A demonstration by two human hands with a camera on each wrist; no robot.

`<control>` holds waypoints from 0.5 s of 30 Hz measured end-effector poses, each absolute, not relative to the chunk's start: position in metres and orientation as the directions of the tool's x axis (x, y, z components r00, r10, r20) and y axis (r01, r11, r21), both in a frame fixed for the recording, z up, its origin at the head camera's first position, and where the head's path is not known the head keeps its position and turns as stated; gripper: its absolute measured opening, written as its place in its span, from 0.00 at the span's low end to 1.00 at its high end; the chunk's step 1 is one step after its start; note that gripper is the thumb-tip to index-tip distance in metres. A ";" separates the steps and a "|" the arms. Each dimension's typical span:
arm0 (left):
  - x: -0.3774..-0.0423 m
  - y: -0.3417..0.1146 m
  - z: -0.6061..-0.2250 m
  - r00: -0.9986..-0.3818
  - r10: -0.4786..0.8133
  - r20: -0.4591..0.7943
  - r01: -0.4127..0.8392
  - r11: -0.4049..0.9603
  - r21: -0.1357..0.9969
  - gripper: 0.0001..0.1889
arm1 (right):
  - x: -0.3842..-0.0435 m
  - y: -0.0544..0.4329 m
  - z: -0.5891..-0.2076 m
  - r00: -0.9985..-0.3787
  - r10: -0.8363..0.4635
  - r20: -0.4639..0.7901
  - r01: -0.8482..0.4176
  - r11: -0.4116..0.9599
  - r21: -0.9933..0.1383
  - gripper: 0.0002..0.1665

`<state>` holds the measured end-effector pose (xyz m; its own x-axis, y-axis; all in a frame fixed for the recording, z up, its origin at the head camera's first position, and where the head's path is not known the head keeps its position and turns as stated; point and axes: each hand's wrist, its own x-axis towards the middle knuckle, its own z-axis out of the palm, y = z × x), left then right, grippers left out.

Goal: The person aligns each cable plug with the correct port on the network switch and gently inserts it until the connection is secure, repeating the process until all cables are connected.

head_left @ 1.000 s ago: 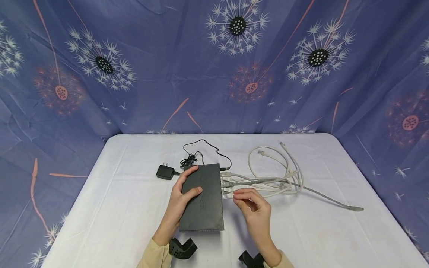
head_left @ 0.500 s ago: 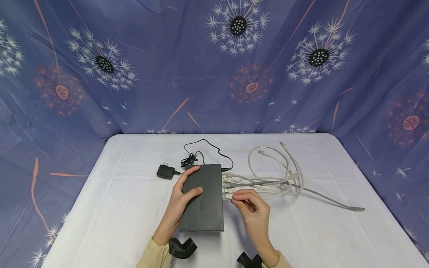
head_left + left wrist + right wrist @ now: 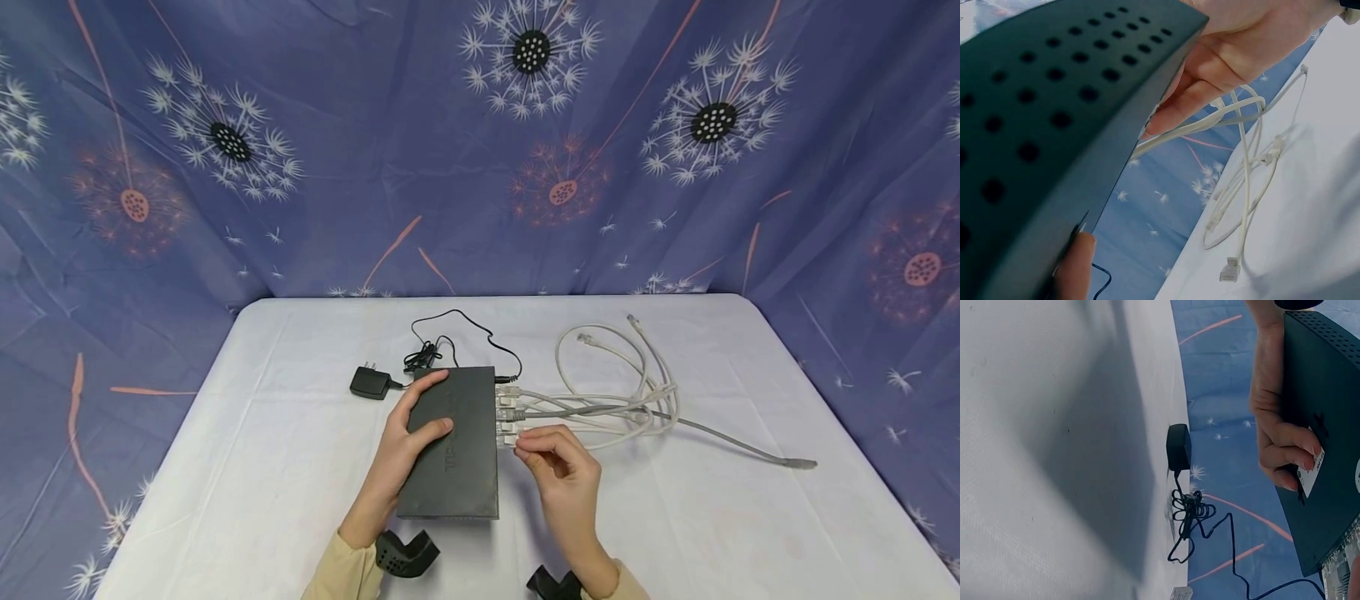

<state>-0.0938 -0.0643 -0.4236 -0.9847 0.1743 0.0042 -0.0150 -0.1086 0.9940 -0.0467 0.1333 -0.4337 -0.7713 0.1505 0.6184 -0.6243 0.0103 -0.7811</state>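
A black network switch (image 3: pixel 468 483) is held up off the table by my left hand (image 3: pixel 401 446), thumb on its top face. Beneath it, the left fingers (image 3: pixel 1288 447) press against the label on the underside, as the right wrist view shows. Several network cables enter ports along the switch's right edge, among them a grey one (image 3: pixel 555 412). At the nearest occupied port, my right hand (image 3: pixel 566 483) pinches a clear network plug (image 3: pixel 509 440) between thumb and index finger. How deep this plug sits cannot be told. The left wrist view shows the right hand (image 3: pixel 1229 69) against the switch's far edge.
A black power adapter (image 3: pixel 370 383) lies left of the switch, its thin cord (image 3: pixel 468 318) looping behind to the switch's back right corner. Loose cable ends (image 3: pixel 592 342) and coils spread over the white table (image 3: pixel 750 533) on the right. A patterned curtain (image 3: pixel 375 167) hangs behind.
My right hand has shifted slightly left, closer to the switch's edge, still pinching the plug. The left hand keeps its grip on the switch, which stays nearly in place.
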 end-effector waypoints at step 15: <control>-0.092 -0.068 -0.420 -0.972 0.233 0.000 -0.025 -0.108 0.994 0.30 | -0.044 0.125 -0.435 -0.708 0.192 0.680 -0.683 0.057 -0.728 0.14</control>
